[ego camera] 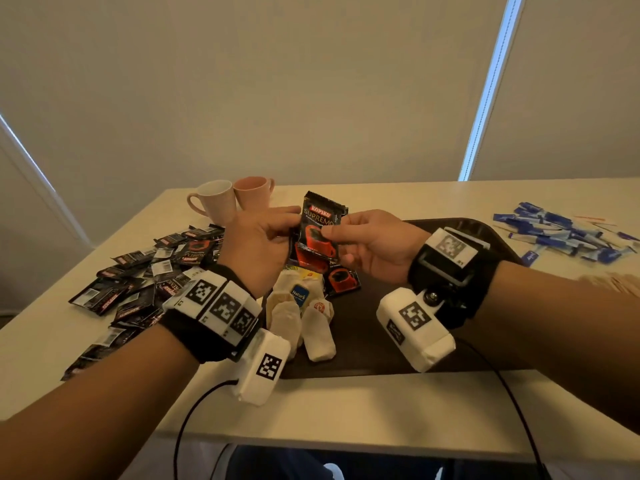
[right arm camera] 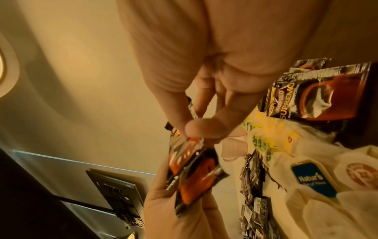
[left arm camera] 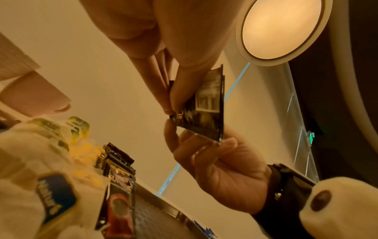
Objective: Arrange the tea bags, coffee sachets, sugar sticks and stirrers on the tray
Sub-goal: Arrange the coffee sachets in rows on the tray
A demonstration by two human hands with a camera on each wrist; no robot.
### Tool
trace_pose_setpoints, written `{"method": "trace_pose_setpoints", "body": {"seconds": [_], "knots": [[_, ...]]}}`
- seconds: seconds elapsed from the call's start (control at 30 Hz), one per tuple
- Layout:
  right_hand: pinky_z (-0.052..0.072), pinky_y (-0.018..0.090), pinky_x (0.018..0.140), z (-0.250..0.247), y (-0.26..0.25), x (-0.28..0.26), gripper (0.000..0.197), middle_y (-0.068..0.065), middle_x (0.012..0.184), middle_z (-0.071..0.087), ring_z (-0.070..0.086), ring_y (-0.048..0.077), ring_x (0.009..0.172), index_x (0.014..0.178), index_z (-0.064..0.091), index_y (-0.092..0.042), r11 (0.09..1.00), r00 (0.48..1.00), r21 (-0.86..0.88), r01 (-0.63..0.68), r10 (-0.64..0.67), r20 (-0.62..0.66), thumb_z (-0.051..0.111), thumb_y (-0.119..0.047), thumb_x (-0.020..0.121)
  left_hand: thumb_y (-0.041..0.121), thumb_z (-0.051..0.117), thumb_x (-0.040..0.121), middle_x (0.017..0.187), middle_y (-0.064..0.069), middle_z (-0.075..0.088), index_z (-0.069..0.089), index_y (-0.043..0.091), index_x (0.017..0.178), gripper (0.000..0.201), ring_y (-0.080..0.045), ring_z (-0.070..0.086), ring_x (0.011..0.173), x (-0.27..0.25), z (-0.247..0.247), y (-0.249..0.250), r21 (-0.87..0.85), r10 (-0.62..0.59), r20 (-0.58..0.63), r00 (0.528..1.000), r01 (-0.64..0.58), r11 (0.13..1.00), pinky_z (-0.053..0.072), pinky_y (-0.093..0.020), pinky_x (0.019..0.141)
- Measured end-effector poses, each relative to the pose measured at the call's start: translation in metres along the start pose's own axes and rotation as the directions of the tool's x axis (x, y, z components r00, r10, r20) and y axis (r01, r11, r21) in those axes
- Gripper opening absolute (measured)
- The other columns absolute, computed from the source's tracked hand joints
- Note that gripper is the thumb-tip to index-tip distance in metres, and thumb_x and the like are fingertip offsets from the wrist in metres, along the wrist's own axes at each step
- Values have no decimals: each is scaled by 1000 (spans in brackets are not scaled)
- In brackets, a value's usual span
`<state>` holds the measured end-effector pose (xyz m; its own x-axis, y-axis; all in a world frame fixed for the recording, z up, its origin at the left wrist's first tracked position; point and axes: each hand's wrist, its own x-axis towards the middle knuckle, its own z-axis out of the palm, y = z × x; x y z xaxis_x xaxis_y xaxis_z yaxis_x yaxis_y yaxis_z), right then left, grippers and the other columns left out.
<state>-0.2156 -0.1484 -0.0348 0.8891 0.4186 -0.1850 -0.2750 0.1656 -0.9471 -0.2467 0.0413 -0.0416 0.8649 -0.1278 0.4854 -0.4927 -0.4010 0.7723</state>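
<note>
At frame centre, our left hand (ego camera: 258, 242) and right hand (ego camera: 375, 245) both pinch coffee sachets (ego camera: 318, 226) above the dark tray (ego camera: 381, 344). Tea bags (ego camera: 304, 317) lie on the tray, lower centre.

The head view is evenly and softly lit; cool daylight leaks through narrow gaps beside the window blinds (ego camera: 491, 88), and straight lines bow toward the edges. Both wrist views carry a strong amber cast. In the left wrist view a round ceiling lamp (left arm camera: 283, 27) glows, nearly blown out. Near tea bags (left arm camera: 30, 161) smear out of focus there; the right wrist view is motion-blurred and grainy.
</note>
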Motion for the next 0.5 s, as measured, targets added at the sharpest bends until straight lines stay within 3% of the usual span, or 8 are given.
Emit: {"method": "trace_pose_setpoints", "body": {"seconds": [0.1, 0.2, 0.3, 0.4, 0.5], "knots": [[45, 17, 44, 0, -1, 3, 23, 19, 96, 65, 61, 17, 67, 100, 57, -5, 998, 996, -22, 56, -57, -66, 71, 0, 83, 0, 75, 80, 111, 16, 69, 65, 37, 112, 50, -5, 69, 102, -1, 4, 1, -82, -77, 14, 997, 78, 994, 57, -25, 84], [47, 19, 46, -6, -2, 4, 27, 15, 93, 69, 63, 22, 73, 104, 59, -6, 994, 992, -72, 88, -94, -87, 71, 3, 82, -5, 63, 90, 120, 4, 67, 56, 21, 133, 51, -11, 69, 102, 4, 1, 0, -152, -261, -7, 965, 257, 954, 59, -29, 80], [50, 20, 48, -12, -3, 4, 39, 14, 95, 70, 69, 23, 77, 116, 57, -2, 982, 983, -141, 126, -143, -113, 72, 5, 81, 4, 58, 94, 112, -11, 71, 62, 12, 121, 28, -21, 72, 93, 7, -5, 5, -318, -440, 127, 889, 456, 831, 60, -36, 73], [56, 23, 57, -12, 0, 6, 47, 17, 99, 72, 72, 23, 81, 123, 57, 1, 975, 986, -189, 119, -138, -89, 74, 4, 80, 9, 72, 85, 104, -11, 71, 65, 16, 103, 21, -22, 73, 91, 7, -4, 5, -240, -439, 98, 893, 449, 861, 62, -39, 75], [56, 29, 66, -13, 1, 6, 29, 15, 99, 74, 71, 24, 84, 111, 66, -3, 955, 998, -291, 55, -62, -15, 74, -2, 83, -2, 74, 80, 96, -10, 71, 65, 12, 100, 26, -26, 72, 94, 8, 1, 3, -292, -433, 86, 897, 439, 850, 61, -41, 77]]}}
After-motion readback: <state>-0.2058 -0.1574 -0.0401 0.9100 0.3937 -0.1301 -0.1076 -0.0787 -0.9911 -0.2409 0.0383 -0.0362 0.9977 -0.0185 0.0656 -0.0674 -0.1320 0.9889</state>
